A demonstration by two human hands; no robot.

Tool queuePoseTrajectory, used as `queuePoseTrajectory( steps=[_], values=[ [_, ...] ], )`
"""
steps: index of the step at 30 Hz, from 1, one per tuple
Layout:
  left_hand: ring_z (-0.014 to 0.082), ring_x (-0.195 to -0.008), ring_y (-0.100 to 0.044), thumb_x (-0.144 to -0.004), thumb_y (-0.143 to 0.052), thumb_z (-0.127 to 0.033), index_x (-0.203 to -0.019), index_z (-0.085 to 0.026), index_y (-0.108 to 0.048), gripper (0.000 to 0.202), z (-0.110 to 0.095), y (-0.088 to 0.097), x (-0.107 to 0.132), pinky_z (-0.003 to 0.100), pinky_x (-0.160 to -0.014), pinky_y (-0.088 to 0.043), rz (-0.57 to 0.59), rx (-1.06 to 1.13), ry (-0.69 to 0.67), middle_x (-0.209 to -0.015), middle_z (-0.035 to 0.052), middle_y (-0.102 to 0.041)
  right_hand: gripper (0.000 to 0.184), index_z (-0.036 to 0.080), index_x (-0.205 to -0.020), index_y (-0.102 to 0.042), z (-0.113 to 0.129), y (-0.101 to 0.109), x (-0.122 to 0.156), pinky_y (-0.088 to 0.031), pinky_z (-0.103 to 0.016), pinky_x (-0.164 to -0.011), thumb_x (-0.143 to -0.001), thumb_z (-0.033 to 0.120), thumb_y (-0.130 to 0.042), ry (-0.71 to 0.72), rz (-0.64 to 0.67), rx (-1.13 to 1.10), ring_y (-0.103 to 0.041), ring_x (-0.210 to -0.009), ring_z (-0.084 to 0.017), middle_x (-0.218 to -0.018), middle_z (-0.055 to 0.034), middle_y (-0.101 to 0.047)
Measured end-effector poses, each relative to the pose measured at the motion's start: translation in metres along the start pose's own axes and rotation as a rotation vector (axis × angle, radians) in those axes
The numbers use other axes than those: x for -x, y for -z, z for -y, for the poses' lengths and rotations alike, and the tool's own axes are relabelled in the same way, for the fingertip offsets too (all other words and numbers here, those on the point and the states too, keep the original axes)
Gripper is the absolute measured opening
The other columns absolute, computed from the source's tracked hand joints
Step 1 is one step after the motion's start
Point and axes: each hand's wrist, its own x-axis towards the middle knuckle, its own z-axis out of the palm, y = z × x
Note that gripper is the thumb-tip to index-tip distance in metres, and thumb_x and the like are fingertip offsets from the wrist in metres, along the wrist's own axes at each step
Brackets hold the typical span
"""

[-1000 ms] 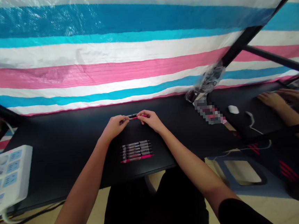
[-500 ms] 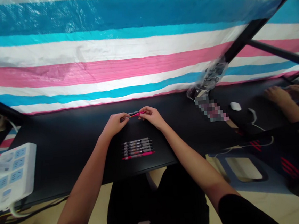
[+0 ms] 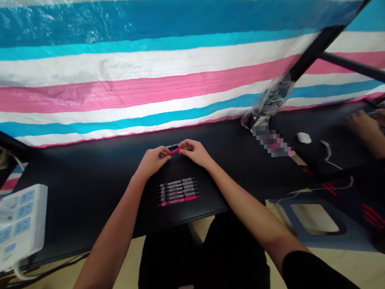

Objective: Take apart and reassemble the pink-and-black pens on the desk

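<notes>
Between my two hands is a pink pen (image 3: 175, 151), held just above the black table. My left hand (image 3: 155, 160) pinches its left part, and my right hand (image 3: 193, 151) grips its right end. Fingers cover both ends of the pen. Just behind it a dark pen (image 3: 172, 146) shows partly, apparently lying on the table. Closer to me, several black-and-clear pens (image 3: 178, 187) lie side by side in a neat row. At the near side of that row rests another pink pen (image 3: 179, 201).
A white power strip (image 3: 20, 224) stands at the left. To the right are a clear plastic bag (image 3: 269, 101), a white case (image 3: 304, 138) and a cable. Another person's hands (image 3: 366, 125) work at the far right. A striped sheet (image 3: 140, 90) hangs behind the table (image 3: 90, 171).
My left hand has shifted slightly right, toward my right hand, and covers more of the held pink pen; an orange bit seen at its left end is now hidden. The row of pens is unchanged.
</notes>
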Motion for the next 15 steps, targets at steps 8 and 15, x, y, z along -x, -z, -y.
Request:
queuePoseTrajectory(
  steps=[8,15],
  values=[
    [0.0221,-0.087,-0.076,-0.085,-0.069,-0.025,-0.096,-0.02,-0.076,0.014,-0.0042,0.0009,0.0013,0.034,-0.086,-0.058,0.015,0.025,-0.009,-0.092,0.0054,-0.08,0.033,0.018,-0.078,-0.073,0.0045,0.0022,0.0032,-0.049,-0.03,-0.065,-0.083,0.05,-0.074,-0.053,0.112,0.088,-0.063,-0.062,-0.017,-0.066,-0.0027,-0.069],
    [0.024,-0.09,-0.076,-0.086,-0.07,-0.029,-0.096,-0.021,-0.077,0.015,-0.0025,0.0022,0.0014,0.036,-0.088,-0.058,-0.031,-0.018,-0.002,-0.096,0.0058,-0.081,0.032,0.021,-0.099,-0.069,0.0029,0.0032,0.0028,-0.05,-0.029,-0.07,-0.08,0.045,-0.077,0.014,0.101,0.096,-0.063,-0.07,-0.016,-0.083,-0.0011,-0.07]
  ],
)
